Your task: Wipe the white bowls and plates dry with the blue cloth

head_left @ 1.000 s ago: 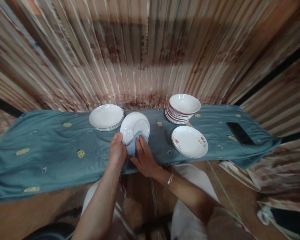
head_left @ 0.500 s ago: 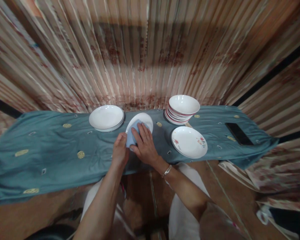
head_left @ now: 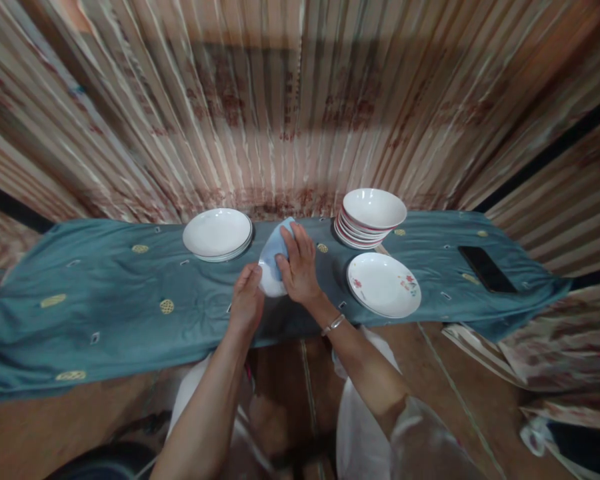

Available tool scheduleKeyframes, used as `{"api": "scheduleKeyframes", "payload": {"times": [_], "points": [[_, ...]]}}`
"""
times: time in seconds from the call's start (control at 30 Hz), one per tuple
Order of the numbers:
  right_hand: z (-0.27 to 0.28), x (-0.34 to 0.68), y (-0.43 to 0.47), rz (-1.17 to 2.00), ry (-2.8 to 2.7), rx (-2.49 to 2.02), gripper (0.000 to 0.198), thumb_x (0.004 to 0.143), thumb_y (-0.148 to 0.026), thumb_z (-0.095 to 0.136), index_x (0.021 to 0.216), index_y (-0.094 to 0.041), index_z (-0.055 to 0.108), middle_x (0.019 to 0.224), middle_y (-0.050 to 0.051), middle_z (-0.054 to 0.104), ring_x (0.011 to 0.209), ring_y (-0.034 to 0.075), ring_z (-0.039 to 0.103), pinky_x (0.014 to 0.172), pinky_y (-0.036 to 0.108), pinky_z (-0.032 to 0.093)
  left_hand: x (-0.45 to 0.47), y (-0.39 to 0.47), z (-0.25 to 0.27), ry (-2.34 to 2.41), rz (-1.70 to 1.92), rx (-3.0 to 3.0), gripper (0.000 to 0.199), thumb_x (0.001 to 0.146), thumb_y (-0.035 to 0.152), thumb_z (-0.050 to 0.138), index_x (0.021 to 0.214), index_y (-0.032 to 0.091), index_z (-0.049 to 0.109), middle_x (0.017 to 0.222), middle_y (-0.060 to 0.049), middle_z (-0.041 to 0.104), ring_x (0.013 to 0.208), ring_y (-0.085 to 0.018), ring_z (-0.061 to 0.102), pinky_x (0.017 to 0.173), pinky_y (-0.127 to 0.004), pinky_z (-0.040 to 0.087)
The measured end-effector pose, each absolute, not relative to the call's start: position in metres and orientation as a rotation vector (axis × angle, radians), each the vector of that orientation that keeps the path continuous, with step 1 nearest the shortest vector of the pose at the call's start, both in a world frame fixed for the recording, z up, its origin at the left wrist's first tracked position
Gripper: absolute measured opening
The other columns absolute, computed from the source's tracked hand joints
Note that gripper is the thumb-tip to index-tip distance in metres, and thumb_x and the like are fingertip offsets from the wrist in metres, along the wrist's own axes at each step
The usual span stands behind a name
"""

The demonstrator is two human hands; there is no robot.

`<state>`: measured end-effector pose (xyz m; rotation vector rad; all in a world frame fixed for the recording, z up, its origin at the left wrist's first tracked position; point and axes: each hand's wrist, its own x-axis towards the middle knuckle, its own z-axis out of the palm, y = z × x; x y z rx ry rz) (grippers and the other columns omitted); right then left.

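- Dish: tilted above the table, inside its near edge; likely slick, fragile; best held by the rim.
- Left hand: pinching that rim.
- Right hand: curled over cloth against dish.

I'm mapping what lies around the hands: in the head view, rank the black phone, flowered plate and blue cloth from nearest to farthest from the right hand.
1. Blue cloth: under the right hand, against the white dish.
2. Flowered plate: to that hand's right.
3. Black phone: farther right, near the table's end.
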<state>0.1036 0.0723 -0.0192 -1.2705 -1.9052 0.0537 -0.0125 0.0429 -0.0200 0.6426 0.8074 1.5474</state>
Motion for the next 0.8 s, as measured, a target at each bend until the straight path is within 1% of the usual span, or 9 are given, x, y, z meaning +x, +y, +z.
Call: {"api": "scheduleKeyframes", "payload": {"times": [0.13, 0.27, 0.37, 0.5, 0.6, 0.7, 0.8], "points": [[-0.023, 0.105, 0.083, 0.098, -1.809, -1.263, 0.052, 0.098, -0.036, 0.020, 0.145, -0.015, 0.030, 0.152, 0.013, 0.029, 0.143, 0.022, 0.018, 0.116, 0.046, 0.018, -0.011, 0.042, -0.020, 0.794, 1.551, 0.641, 0.026, 0.063, 0.036, 0.078, 0.073, 0.019, 0.061, 0.068, 0.000, 0.065, 0.079, -0.017, 0.065, 0.071, -0.026, 0.050], [-0.033, 0.107, 0.096, 0.157, -1.715, -1.251, 0.054, 0.099, -0.038, 0.016, 0.143, -0.013, 0.032, 0.148, 0.015, 0.034, 0.141, 0.021, 0.023, 0.115, 0.044, 0.022, -0.012, 0.043, -0.021, 0.785, 1.562, 0.644, 0.028, 0.062, 0.037, 0.079, 0.073, 0.019, 0.061, 0.068, 0.000, 0.066, 0.078, -0.017, 0.065, 0.072, -0.027, 0.050], [-0.042, 0.110, 0.106, 0.195, -1.658, -1.258, 0.052, 0.099, -0.038, 0.015, 0.143, -0.014, 0.032, 0.145, 0.014, 0.039, 0.140, 0.020, 0.027, 0.114, 0.045, 0.024, -0.013, 0.042, -0.021, 0.794, 1.563, 0.648, 0.028, 0.064, 0.036, 0.078, 0.075, 0.017, 0.062, 0.069, 0.000, 0.066, 0.076, -0.015, 0.064, 0.072, -0.026, 0.049], [-0.050, 0.112, 0.114, 0.244, -1.584, -1.264, 0.051, 0.100, -0.037, 0.015, 0.140, -0.015, 0.036, 0.141, 0.014, 0.045, 0.136, 0.019, 0.034, 0.113, 0.043, 0.028, -0.015, 0.042, -0.021, 0.799, 1.561, 0.641, 0.031, 0.063, 0.037, 0.080, 0.075, 0.016, 0.060, 0.067, 0.002, 0.065, 0.065, -0.011, 0.060, 0.067, -0.023, 0.047], [-0.055, 0.113, 0.115, 0.320, -1.499, -1.299, 0.052, 0.099, -0.037, 0.014, 0.137, -0.012, 0.040, 0.139, 0.015, 0.047, 0.134, 0.018, 0.038, 0.113, 0.042, 0.030, -0.015, 0.042, -0.021, 0.807, 1.568, 0.630, 0.032, 0.060, 0.037, 0.081, 0.072, 0.016, 0.060, 0.065, 0.003, 0.063, 0.058, -0.008, 0.056, 0.064, -0.021, 0.046], [-0.061, 0.113, 0.117, 0.421, -1.408, -1.337, 0.053, 0.099, -0.036, 0.013, 0.136, -0.010, 0.041, 0.138, 0.016, 0.048, 0.132, 0.019, 0.042, 0.112, 0.043, 0.031, -0.014, 0.042, -0.020, 0.805, 1.590, 0.605, 0.032, 0.058, 0.036, 0.082, 0.071, 0.017, 0.060, 0.066, 0.003, 0.064, 0.060, -0.010, 0.057, 0.067, -0.023, 0.047], [-0.069, 0.113, 0.119, 0.517, -1.312, -1.352, 0.052, 0.099, -0.036, 0.016, 0.135, -0.010, 0.042, 0.137, 0.017, 0.050, 0.130, 0.020, 0.044, 0.111, 0.045, 0.033, -0.014, 0.042, -0.020, 0.793, 1.589, 0.592, 0.031, 0.059, 0.036, 0.082, 0.073, 0.017, 0.061, 0.067, 0.002, 0.065, 0.066, -0.012, 0.061, 0.071, -0.026, 0.049]]}}
